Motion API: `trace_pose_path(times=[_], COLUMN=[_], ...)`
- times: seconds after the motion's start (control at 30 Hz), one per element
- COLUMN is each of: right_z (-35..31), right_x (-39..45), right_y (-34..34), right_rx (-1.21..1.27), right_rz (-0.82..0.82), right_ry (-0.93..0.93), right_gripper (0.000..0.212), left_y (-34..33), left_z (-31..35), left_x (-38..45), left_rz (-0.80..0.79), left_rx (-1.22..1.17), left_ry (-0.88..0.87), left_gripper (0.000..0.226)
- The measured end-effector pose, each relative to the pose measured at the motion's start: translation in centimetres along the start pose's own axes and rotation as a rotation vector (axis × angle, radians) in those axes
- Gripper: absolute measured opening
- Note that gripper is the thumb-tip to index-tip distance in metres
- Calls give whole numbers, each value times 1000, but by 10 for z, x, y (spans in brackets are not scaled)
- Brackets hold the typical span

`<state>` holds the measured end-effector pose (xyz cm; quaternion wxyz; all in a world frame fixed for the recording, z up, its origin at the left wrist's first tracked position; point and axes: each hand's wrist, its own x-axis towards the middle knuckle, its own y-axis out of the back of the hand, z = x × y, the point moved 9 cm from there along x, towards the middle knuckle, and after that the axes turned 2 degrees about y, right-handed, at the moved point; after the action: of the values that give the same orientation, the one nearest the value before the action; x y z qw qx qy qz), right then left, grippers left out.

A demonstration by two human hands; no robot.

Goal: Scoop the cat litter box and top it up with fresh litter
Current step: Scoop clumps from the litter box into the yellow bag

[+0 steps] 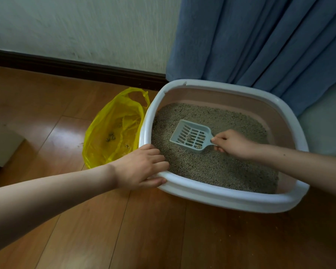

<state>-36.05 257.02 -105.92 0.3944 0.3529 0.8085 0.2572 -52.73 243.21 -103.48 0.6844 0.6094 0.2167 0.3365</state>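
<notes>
Nearest the viewer, two bare forearms reach forward over a glossy wooden floor. The left hand grips the near-left corner of a litter box, its fingers curled over the white rim and the thumb pressed against the outer wall. The box sits on the floor, white outside and pinkish inside, filled with grey-brown litter. The right hand reaches in from the right and pinches the handle of a pale grey slotted scoop, fingers curled round it. The scoop's bowl rests on the litter near the box's middle, with a few clumps caught in its slots. Just left of the box lies an open yellow plastic bag, touching the box's side, with several small clumps inside. Beyond the box, a blue curtain hangs to its far edge, and a pale wall with a dark baseboard runs behind.
</notes>
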Motion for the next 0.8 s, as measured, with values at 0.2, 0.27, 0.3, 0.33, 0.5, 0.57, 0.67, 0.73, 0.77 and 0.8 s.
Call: trace_pose_path(times=[0.2, 0.27, 0.3, 0.33, 0.5, 0.57, 0.67, 0.73, 0.77, 0.8], right_z=[-37, -58, -70, -83, -146, -168, -192, -203, -207, -211], right_x=[9, 14, 16, 19, 35, 42, 51, 57, 59, 61], right_y=[18, 22, 23, 23, 10, -1, -18, -26, -30, -34], right_rx=[-32, -50, -63, -73, -198, -294, -447, -534, -582, -647], right_rz=[49, 63, 69, 75, 78, 77, 71, 75, 82, 97], right_ry=[82, 127, 152, 179, 291, 316, 350, 371, 376, 384], right_gripper=[36, 36, 36, 36, 36, 34, 29, 29, 27, 23], left_y=[1, 3, 3, 3, 2, 3, 3, 3, 3, 3], left_z=[0, 0, 1, 0, -1, -2, -3, -2, -2, -2], left_x=[-1, -1, -1, 0, -1, 0, -1, -2, -2, -2], left_rz=[20, 28, 29, 28, 35, 29, 31, 33, 34, 34], left_rx=[-12, -20, -21, -21, -44, -48, -56, -57, -57, -59], left_ry=[-2, -1, 3, 6, 18, 20, 18, 11, 8, 6], left_gripper=[27, 27, 28, 29, 30, 30, 30, 30, 30, 30])
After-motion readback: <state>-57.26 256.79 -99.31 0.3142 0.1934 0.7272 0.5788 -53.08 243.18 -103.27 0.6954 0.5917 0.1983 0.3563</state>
